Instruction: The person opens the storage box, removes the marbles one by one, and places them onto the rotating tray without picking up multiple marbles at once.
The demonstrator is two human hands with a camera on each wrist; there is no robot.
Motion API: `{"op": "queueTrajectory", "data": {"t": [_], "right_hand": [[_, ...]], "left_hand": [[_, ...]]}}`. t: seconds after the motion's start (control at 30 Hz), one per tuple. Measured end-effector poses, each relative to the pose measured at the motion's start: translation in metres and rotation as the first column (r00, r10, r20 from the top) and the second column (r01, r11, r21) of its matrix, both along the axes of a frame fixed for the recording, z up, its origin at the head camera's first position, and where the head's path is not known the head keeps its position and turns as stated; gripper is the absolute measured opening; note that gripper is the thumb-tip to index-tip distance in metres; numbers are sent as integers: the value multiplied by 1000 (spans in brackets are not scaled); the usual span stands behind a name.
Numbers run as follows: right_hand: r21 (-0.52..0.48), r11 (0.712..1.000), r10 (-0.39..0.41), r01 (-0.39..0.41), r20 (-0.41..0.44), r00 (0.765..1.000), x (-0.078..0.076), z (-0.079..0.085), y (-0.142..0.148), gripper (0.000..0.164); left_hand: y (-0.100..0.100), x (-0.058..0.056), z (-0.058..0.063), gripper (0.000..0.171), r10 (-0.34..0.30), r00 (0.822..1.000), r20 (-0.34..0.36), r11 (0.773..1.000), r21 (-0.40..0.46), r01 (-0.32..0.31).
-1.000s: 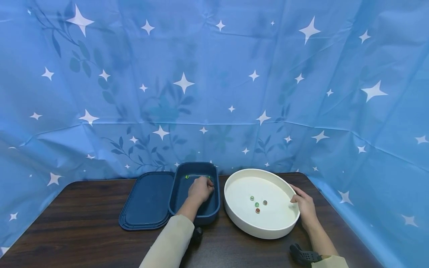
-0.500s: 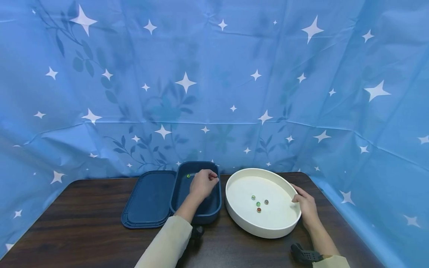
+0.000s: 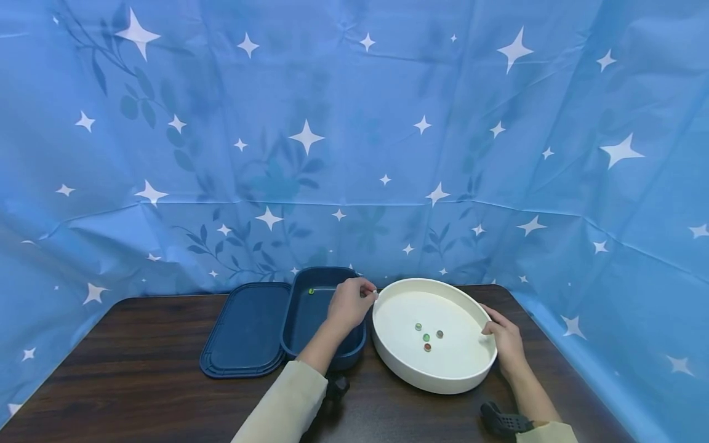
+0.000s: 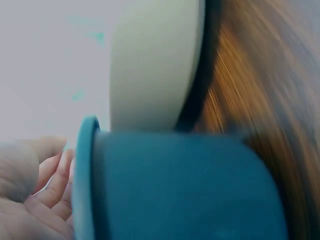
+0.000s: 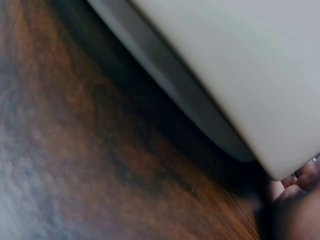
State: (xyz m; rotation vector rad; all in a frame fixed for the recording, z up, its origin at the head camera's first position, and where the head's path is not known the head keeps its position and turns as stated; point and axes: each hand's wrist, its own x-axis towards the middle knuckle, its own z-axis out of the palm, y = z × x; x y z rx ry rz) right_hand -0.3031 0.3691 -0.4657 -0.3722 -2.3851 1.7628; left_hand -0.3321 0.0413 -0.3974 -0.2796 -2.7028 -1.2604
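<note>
In the head view my left hand (image 3: pixel 351 303) is above the right rim of a dark blue box (image 3: pixel 323 363). Its thumb and forefinger pinch a small marble, mostly hidden by the fingertips. A yellow-green marble (image 3: pixel 311 291) lies inside the box near its far end. To the right stands a round white tray (image 3: pixel 426 383) with several marbles (image 3: pixel 426 337), green and brownish, on its floor. My right hand (image 3: pixel 505 341) grips the tray's right rim, thumb inside and fingers outside. The left wrist view shows the left hand (image 4: pixel 40 190) beside the box wall.
A dark blue lid (image 3: pixel 244 332) lies flat on the dark wooden table (image 3: pixel 138 357), against the box's left side. Behind the table hangs a blue curtain (image 3: pixel 354 154) with white stars. A dark wrist device (image 3: pixel 504 423) is on the right wrist.
From inside the box my left hand has risen and moved right to its rim near the tray. The green marble by its fingers has left the box floor. My right hand keeps its hold.
</note>
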Motion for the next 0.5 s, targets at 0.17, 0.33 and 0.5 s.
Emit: {"op": "queueTrajectory", "data": {"t": [0.17, 0.33, 0.5], "right_hand": [[3, 1000, -8, 8, 3, 1000, 0, 0, 1, 73], [3, 1000, 2, -2, 8, 1000, 0, 0, 0, 73], [7, 1000, 5, -5, 9, 1000, 0, 1, -1, 72]], "left_hand": [[13, 3, 1, 14, -51, 999, -6, 999, 7, 51], [24, 6, -2, 12, -60, 998, -3, 998, 3, 60], [35, 4, -8, 11, -66, 997, 26, 998, -14, 67]]}}
